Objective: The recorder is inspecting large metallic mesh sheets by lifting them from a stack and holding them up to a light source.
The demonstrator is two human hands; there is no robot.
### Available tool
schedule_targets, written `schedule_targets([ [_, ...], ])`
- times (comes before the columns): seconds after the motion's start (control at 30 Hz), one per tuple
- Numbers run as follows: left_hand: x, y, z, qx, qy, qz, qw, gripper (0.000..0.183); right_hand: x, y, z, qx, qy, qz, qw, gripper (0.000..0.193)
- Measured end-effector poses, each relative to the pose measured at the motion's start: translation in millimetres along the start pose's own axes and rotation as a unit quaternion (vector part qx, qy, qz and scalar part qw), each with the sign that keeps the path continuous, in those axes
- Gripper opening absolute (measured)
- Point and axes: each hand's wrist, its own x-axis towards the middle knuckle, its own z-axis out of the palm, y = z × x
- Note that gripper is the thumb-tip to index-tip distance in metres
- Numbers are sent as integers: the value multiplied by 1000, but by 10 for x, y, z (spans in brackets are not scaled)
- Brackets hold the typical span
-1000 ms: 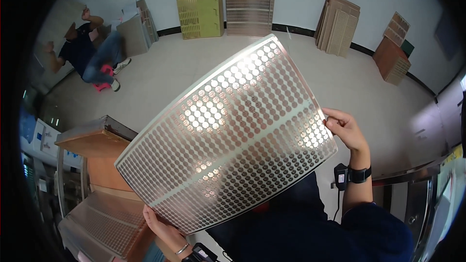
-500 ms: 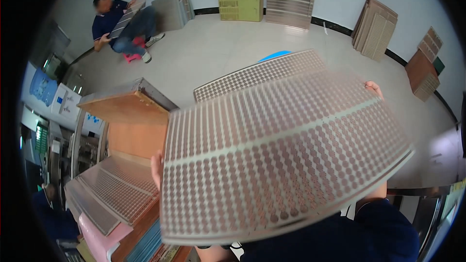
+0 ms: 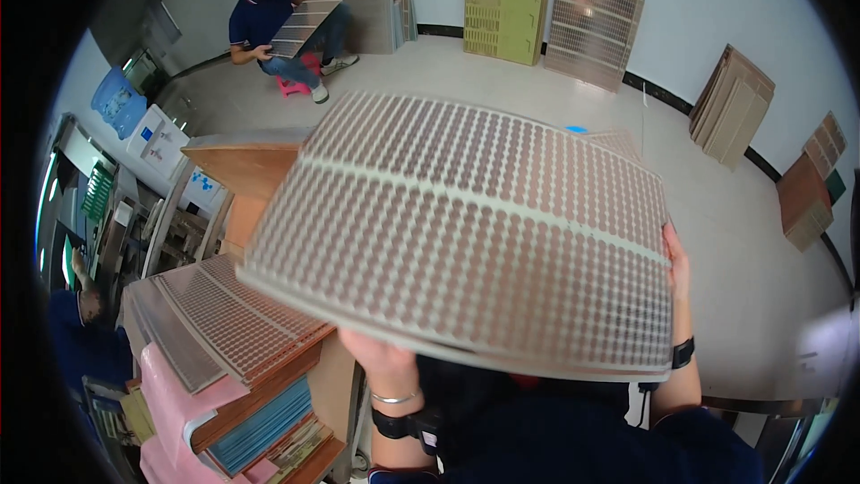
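Observation:
A large circuit board panel [image 3: 466, 233], with rows of coppery round pads and a pale strip across it, is held up before me, tilted. My left hand [image 3: 378, 351] grips its near left edge from below, the fingers hidden under it. At the right edge, my right hand [image 3: 678, 260] is closed on the panel, its fingers partly out of sight behind. To the left, similar dotted panels [image 3: 228, 309] lie on a wooden bench [image 3: 336, 394]. Part of another dotted panel [image 3: 618, 142] shows beyond the held one, next to a bit of blue [image 3: 576, 129].
A co-worker [image 3: 269, 18] sits on a pink stool [image 3: 298, 81] at the far left, holding a striped panel [image 3: 309, 20]. More panels [image 3: 591, 31] lean along the wall. Pink sheeting [image 3: 170, 394] and a blue stack [image 3: 264, 426] are at the bench. A water dispenser [image 3: 159, 142] stands left.
The held panel has turned, its right side coming nearer and its left side swinging farther left over the bench. My left hand now shows under the near edge. The view has shifted left.

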Motion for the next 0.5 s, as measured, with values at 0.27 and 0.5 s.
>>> schedule_targets([
  [0.27,-261,-508,70,165,-32,-34,985,49,-275,678,972,78,-73,36,994,42],
  [0.5,-217,-310,-360,192,-34,-78,978,48,-410,671,724,31,-108,123,986,45],
])
